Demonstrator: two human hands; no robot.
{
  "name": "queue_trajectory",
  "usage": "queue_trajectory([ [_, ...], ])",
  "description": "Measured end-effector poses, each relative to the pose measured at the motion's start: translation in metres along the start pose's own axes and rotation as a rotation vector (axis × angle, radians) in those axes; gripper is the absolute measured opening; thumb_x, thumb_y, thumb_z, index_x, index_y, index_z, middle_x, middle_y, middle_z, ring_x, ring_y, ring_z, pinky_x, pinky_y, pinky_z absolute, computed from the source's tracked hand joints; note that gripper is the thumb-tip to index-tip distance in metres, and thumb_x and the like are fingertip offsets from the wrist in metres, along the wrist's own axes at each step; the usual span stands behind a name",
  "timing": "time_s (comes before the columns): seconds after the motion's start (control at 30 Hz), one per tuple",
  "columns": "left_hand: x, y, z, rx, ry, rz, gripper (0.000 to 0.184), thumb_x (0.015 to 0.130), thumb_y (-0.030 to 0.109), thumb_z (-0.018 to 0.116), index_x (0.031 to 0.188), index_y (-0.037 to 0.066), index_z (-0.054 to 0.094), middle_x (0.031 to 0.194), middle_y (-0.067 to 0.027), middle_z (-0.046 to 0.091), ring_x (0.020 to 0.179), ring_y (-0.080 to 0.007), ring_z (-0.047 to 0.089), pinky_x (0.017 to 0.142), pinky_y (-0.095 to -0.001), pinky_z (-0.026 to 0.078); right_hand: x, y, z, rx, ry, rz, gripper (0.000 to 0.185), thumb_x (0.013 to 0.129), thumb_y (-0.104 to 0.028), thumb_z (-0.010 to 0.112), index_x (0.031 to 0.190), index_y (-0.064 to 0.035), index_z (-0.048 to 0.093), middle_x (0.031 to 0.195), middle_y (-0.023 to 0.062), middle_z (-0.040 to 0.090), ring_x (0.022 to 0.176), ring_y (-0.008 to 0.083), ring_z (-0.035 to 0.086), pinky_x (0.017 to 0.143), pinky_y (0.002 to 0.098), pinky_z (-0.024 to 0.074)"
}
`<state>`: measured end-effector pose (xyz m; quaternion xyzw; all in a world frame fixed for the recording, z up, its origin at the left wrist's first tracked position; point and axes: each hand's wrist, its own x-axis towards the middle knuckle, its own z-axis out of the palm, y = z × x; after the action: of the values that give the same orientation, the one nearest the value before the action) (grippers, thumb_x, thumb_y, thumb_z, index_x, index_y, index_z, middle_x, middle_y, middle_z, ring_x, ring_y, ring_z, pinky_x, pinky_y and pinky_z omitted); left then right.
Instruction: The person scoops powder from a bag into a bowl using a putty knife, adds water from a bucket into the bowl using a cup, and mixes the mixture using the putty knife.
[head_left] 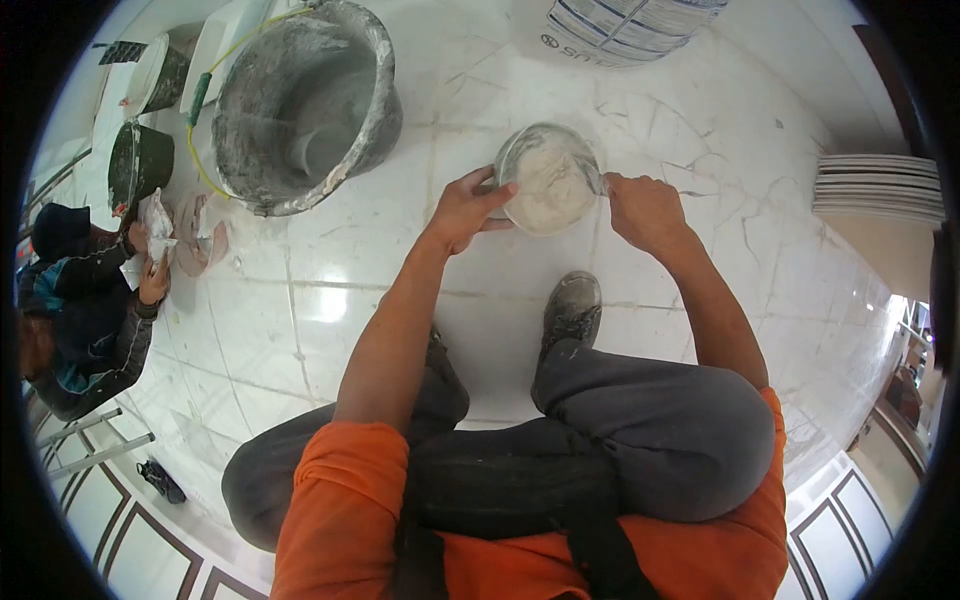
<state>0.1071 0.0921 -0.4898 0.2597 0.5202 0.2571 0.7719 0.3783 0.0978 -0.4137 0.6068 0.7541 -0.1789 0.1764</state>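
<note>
A round clear bowl (520, 215) with whitish paste or powder (555, 180) in it is in front of me, above the tiled floor. My left hand (470, 208) grips its left side, the thumb over the rim and the fingers around the outer wall. At the right rim, my right hand (645, 210) is closed around the handle of a thin mixing tool (592, 178). The tool's inner end reaches into the whitish mix, and its exact kind is unclear. A bit of the handle shows beyond my right fist.
A large grey-crusted bucket (300, 110) stands at upper left, near a dark green bucket (138, 165). A co-worker (85, 300) at far left handles a white crumpled item. A printed sack or container (630, 25) is at the top; stacked tiles or boards (880, 185) are at right.
</note>
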Motion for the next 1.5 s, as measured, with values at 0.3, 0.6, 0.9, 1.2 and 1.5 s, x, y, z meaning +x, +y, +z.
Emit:
queue_trajectory([
  [0.3,-0.002,0.002,0.008,-0.05,0.002,-0.003,0.09,0.094,0.027,0.078,0.156,-0.011,0.025,0.145,-0.0267,0.052,0.125,-0.0311,0.062,0.099,-0.0433,0.061,0.002,0.013,0.028,0.442,-0.182,-0.023,0.029,0.095,-0.021,0.056,0.103,-0.0004,0.075,0.085,0.028,0.071,0.084,0.045,0.069,0.082,0.0516,0.0548],
  [0.6,-0.004,0.003,0.009,-0.089,0.018,-0.04,0.085,0.093,0.022,0.079,0.155,-0.01,0.029,0.142,-0.0251,0.055,0.119,-0.0318,0.066,0.096,-0.0438,0.062,-0.025,-0.008,0.013,0.168,-0.159,0.029,0.036,0.09,-0.021,0.067,0.122,-0.0041,0.066,0.114,0.024,0.071,0.101,0.0391,0.069,0.085,0.0496,0.0547],
  [0.9,-0.003,0.003,0.002,-0.015,-0.019,-0.043,0.091,0.094,0.029,0.078,0.156,-0.01,0.025,0.147,-0.0277,0.05,0.124,-0.0334,0.063,0.1,-0.0432,0.06,-0.015,-0.007,0.011,0.787,-0.407,0.047,0.032,0.095,-0.026,0.066,0.112,0.0006,0.069,0.085,0.0152,0.074,0.068,0.0246,0.069,0.063,0.0385,0.0554],
  [1.2,-0.002,-0.001,-0.007,-0.042,-0.037,-0.057,0.097,0.095,0.031,0.077,0.158,-0.011,0.018,0.147,-0.0263,0.05,0.128,-0.0327,0.061,0.102,-0.0431,0.059,-0.015,0.003,0.014,0.425,-0.056,-0.058,0.032,0.096,-0.02,0.059,0.122,-0.0051,0.07,0.09,0.0187,0.075,0.078,0.029,0.072,0.071,0.0437,0.0574],
  [1.5,0.006,-0.01,-0.009,-0.103,0.042,-0.11,0.087,0.094,0.024,0.078,0.154,-0.013,0.028,0.142,-0.0268,0.055,0.115,-0.0331,0.069,0.093,-0.0433,0.064,-0.028,-0.023,0.015,0.021,-0.005,-0.164,0.044,0.09,-0.008,0.057,0.13,-0.0191,0.07,0.092,0.0162,0.071,0.082,0.0346,0.071,0.073,0.0484,0.0571],
])
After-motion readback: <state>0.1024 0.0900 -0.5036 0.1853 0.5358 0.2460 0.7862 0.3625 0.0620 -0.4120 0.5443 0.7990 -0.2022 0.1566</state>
